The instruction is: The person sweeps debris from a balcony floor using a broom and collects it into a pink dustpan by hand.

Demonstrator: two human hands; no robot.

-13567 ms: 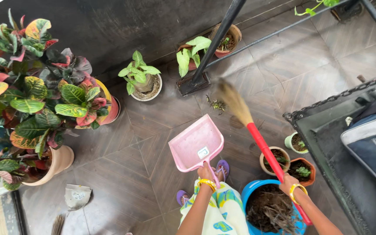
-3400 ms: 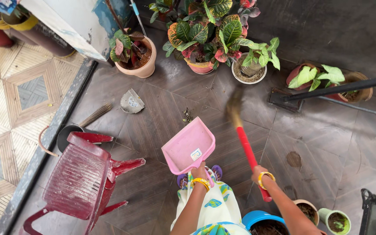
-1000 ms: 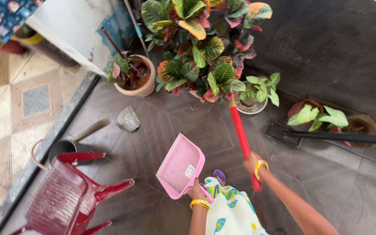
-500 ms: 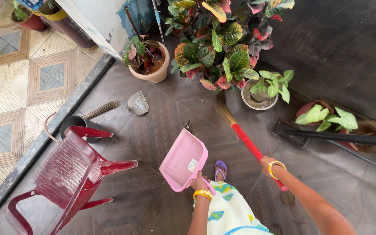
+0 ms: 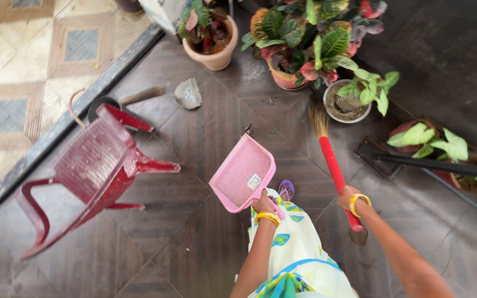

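My left hand (image 5: 263, 202) grips the handle of a pink dustpan (image 5: 242, 173), held tilted above the dark tiled floor in front of me. A broom (image 5: 329, 160) with a red handle is gripped by my right hand (image 5: 349, 196); its straw bristles point away from me toward a white pot (image 5: 346, 108) with a green plant. A small clump of debris (image 5: 248, 129) lies on the floor just beyond the dustpan's far edge. Both wrists wear yellow bangles.
A red plastic chair (image 5: 89, 171) lies tipped over at left, beside a dark bucket (image 5: 101, 105) and a small hand brush (image 5: 142, 95). A grey scrap (image 5: 187, 94) lies near a terracotta pot (image 5: 212, 52). Potted plants line the far side. A black metal stand (image 5: 432, 165) runs at right.
The view has shifted, with the chair now nearer the centre left. The broom swung from reaching left toward the debris to pointing more straight ahead near the white pot. The dustpan stays in my left hand.
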